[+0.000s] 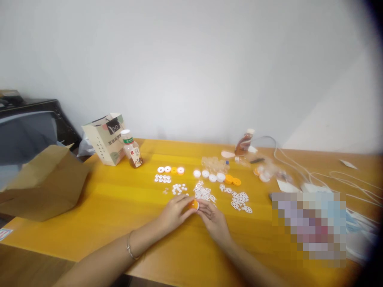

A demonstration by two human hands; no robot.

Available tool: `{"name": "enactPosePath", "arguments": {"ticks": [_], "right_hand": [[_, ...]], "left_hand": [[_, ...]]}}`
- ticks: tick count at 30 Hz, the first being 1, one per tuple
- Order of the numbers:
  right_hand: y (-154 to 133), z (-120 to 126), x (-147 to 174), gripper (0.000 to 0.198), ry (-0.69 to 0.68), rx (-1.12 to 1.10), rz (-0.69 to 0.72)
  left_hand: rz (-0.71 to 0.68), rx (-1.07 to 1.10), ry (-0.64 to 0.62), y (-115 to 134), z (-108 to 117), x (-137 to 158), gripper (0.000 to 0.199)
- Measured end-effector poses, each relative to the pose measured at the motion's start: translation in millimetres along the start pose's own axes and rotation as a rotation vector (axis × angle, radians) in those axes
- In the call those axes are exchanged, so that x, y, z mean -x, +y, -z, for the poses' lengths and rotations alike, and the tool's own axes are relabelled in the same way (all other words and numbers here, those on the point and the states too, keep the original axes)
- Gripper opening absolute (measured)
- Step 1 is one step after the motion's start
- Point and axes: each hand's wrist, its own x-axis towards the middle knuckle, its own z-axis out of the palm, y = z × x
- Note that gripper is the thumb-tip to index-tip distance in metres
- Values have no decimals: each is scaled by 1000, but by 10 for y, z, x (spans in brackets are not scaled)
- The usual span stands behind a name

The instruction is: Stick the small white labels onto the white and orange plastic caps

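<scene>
Between both hands, above the near middle of the table, is a small orange round piece (pixel 194 204) with a white edge on its right side. My left hand (pixel 175 214) has its fingers closed on the orange side. The fingertips of my right hand (pixel 214 222) pinch it from the right. Just beyond the hands lies a pile of white cut-out flat pieces (pixel 203 191). A second pile of white cut-out pieces (pixel 240 198) spreads to the right. Small white round pieces (pixel 178 189) are scattered beyond my left hand.
White discs (pixel 212 177) and orange discs (pixel 232 180) stand in a row behind the piles, near clear round pieces (pixel 214 163). A labelled bottle (pixel 131 149), paper bag (pixel 106 139) and brown bag (pixel 44 183) are left. A dark-liquid bottle (pixel 243 143) and white cables (pixel 295 159) are right.
</scene>
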Motion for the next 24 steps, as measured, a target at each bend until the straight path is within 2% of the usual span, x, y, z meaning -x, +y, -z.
{"name": "enactPosePath", "arguments": {"ticks": [9, 14, 17, 19, 21, 24], "right_hand": [[-1, -18, 7, 23, -33, 28, -18], [-22, -21, 21, 24, -117, 27, -24], [-68, 23, -9, 19, -156, 132, 22], [-106, 120, -62, 14, -81, 260, 82], [-139, 286, -141, 9, 60, 378, 122], [-157, 621, -282, 16, 216, 460, 146]], "left_hand": [[64, 54, -4, 32, 19, -11, 26], [71, -17, -13, 33, 36, -12, 22], [66, -80, -21, 15, 39, -9, 20], [59, -139, -40, -13, 31, -6, 18], [48, -208, -64, -49, 15, 0, 19], [19, -297, -78, -94, -14, 13, 22]]}}
